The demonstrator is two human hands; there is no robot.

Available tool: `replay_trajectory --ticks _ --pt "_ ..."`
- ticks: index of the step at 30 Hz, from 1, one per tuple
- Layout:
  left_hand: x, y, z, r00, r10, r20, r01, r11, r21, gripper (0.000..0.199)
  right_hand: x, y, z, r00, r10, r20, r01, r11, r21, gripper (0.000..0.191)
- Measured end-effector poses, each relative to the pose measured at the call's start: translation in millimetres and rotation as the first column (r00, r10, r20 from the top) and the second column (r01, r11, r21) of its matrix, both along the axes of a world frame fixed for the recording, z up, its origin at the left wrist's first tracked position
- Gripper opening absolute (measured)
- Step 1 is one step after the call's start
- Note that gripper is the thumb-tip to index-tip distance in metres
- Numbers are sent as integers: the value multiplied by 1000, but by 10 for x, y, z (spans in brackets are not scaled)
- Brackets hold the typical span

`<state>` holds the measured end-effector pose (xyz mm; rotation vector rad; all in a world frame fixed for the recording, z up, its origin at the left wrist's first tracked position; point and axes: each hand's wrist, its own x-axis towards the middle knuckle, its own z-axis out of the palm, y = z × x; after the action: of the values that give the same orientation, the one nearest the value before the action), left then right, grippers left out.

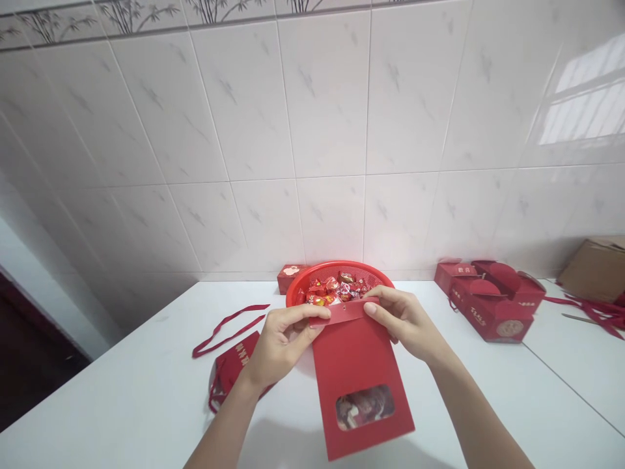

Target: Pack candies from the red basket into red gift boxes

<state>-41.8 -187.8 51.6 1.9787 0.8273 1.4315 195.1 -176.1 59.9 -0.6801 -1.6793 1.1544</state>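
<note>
Both hands hold up a red paper bag [354, 365] with a clear window near its bottom, through which wrapped contents show. My left hand [288, 339] pinches the left end of the bag's folded top flap between thumb and fingers. At the flap's right end, my right hand [403, 319] grips it the same way. A small hole shows in the flap between them. Behind the bag, a red plastic basket [291, 293] holds several wrapped candies [332, 286]. Beside my left forearm lies another red bag [234, 358] with gold characters, partly hidden.
A dark red ribbon [212, 342] loops on the white table [146, 378] at left. A small red box [287, 280] is behind the basket. Several red boxes [488, 299], more ribbons [600, 312] and a cardboard box [596, 267] stand at right, near the tiled wall.
</note>
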Motion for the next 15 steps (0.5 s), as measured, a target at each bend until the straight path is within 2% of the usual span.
replay_trajectory --ticks 3,8,11,13,14,15 --pt "-26 0 1 998 -54 -20 53 998 -40 23 3 -2 -6 999 -2 -32 2 1000 6 29" --pt "-46 12 4 1000 -27 -5 27 997 -76 19 -7 -25 10 997 -32 -63 35 999 32 28" --pt "-20 -7 17 995 -94 24 96 990 -104 25 79 -36 77 992 -120 -37 123 989 83 30" --pt "9 -30 30 990 -117 81 126 986 -110 34 267 -35 149 954 -294 -62 300 942 150 31" --pt "22 -41 38 987 -113 112 125 986 -109 37 412 -36 190 900 -422 -111 436 882 181 31" --pt "31 -50 47 986 -97 135 112 988 -109 38 590 -40 230 807 -557 -195 589 782 203 31"
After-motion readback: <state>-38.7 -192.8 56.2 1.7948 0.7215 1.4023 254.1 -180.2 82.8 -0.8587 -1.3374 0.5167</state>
